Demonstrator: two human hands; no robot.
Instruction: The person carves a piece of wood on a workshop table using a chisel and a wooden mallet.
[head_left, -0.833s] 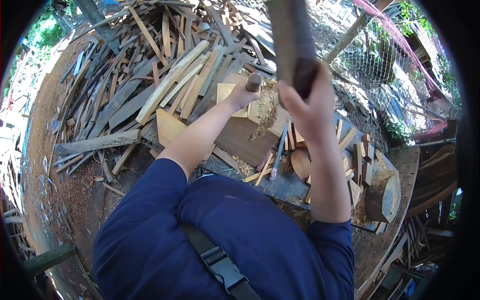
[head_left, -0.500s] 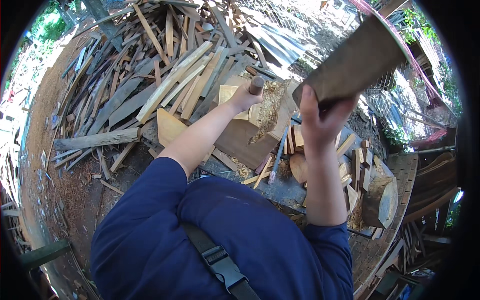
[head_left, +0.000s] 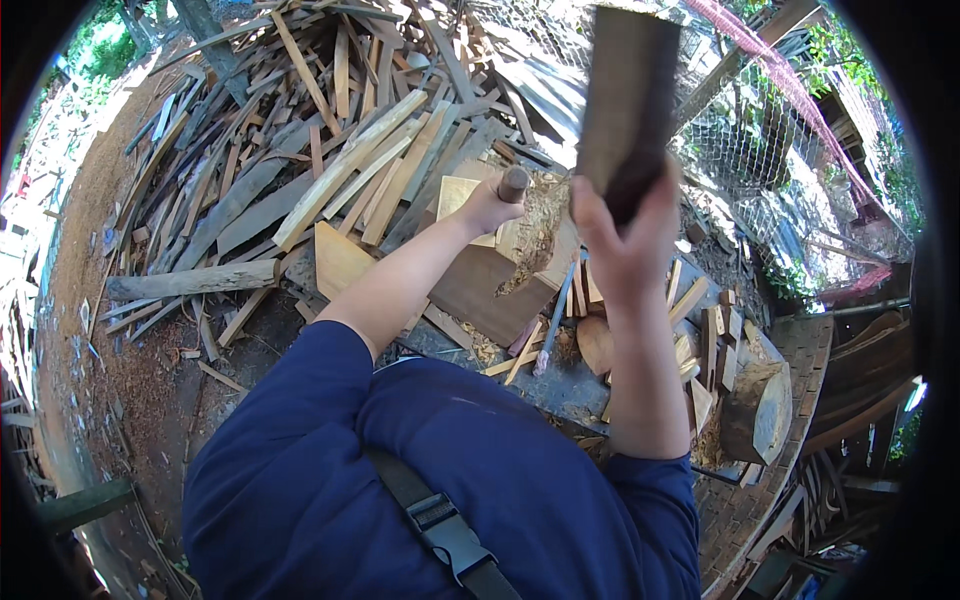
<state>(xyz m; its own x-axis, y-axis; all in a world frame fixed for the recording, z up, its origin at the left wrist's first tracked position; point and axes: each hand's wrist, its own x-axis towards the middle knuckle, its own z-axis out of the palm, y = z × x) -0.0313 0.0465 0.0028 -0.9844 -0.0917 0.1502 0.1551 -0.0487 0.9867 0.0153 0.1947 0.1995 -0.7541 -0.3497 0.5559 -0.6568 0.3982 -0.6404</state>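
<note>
My left hand (head_left: 487, 208) is closed round the thick wooden handle of a chisel (head_left: 513, 184), whose blade is hidden below the fist. It stands over a large wooden block (head_left: 490, 290) with a rough, chipped hollow and pale wood chips (head_left: 537, 222) across its top. Raised to the right of the block is my right hand (head_left: 632, 240), wrapped round a heavy, dark wooden mallet (head_left: 620, 95). The mallet points up and away from me, apart from the chisel, slightly blurred by motion.
A big heap of scrap boards (head_left: 300, 130) rises at the far left. Wood offcuts (head_left: 725, 340) and a cut log (head_left: 757, 410) lie on the right of the dark work surface (head_left: 575, 385). Wire mesh fencing (head_left: 770, 170) runs along the far right.
My right hand has swung the mallet leftward and more upright. My left hand stays on the chisel over the block.
</note>
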